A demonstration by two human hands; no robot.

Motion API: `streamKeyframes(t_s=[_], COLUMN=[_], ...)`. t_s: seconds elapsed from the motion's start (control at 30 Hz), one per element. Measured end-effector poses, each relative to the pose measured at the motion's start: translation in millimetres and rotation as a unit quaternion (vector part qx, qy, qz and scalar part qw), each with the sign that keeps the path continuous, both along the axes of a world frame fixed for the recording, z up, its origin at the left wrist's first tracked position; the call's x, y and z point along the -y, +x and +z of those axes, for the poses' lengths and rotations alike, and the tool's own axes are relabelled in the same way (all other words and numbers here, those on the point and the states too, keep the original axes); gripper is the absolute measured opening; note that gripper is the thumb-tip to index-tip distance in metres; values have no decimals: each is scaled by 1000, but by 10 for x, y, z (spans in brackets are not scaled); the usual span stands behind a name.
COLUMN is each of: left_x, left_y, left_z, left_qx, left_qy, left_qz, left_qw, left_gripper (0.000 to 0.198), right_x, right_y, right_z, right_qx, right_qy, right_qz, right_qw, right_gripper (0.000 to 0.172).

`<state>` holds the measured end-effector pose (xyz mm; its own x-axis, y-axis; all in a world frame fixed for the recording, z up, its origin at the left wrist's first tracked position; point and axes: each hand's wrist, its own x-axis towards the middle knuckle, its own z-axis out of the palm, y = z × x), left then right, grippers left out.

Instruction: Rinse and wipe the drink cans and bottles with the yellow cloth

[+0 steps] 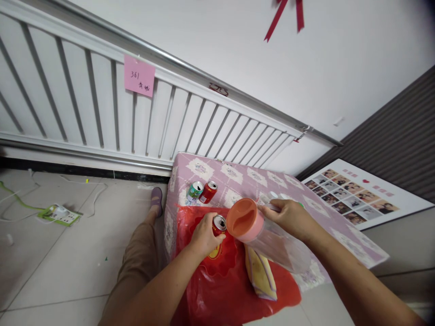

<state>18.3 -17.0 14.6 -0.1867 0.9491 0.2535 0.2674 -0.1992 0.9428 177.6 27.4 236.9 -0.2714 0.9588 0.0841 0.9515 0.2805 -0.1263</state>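
My left hand (204, 235) is closed around an opened red drink can (220, 222), held over a red scalloped tray (220, 260). In my right hand (287, 217) is a clear plastic pitcher (285, 249) with an orange lid (243, 217), gripped near its top and tilted so the lid leans toward the can. Lid and can rim are very close; whether they touch I cannot tell. Below the pitcher lies a folded yellow cloth (261, 274) with pale purple stripes. Two more opened cans, one green (195, 192) and one red (208, 192), stand behind the tray.
A red plastic sheet (210, 299) covers the near part of the table with its purple floral cloth (234, 174). Behind stands a white radiator (190, 122) bearing a pink note (139, 76). A framed photo board (367, 194) leans at right. Cables and a green power strip (61, 215) lie on the floor.
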Motion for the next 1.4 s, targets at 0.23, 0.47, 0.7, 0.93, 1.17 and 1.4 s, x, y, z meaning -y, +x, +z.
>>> streamKeyframes(t_s=[0.23,0.47,0.7,0.93,1.17,1.4], left_x=[-6,1,1,5,7,3], left_y=[-4,-6,-9,-14,-10,-7], left_z=[-2,8,13,5,15,9], left_qx=[-2,-3,0,-1,-4,0], left_qy=[0,-5,-8,-7,-9,-6], left_qz=[1,-3,-2,-1,-4,0], left_qw=[1000,1000,1000,1000,1000,1000], left_gripper=[66,66,66,66,66,66], right_x=[-4,16,24,32,25,40], right_y=[18,-16,-31,-32,-37,-49], right_z=[-10,21,33,46,38,51], right_qx=[-7,-3,-5,-9,0,-1], right_qy=[-12,-11,-7,-5,-5,3], right_qz=[-9,-11,-13,-10,-5,-3], right_qw=[1000,1000,1000,1000,1000,1000], right_gripper=[45,45,47,47,46,48])
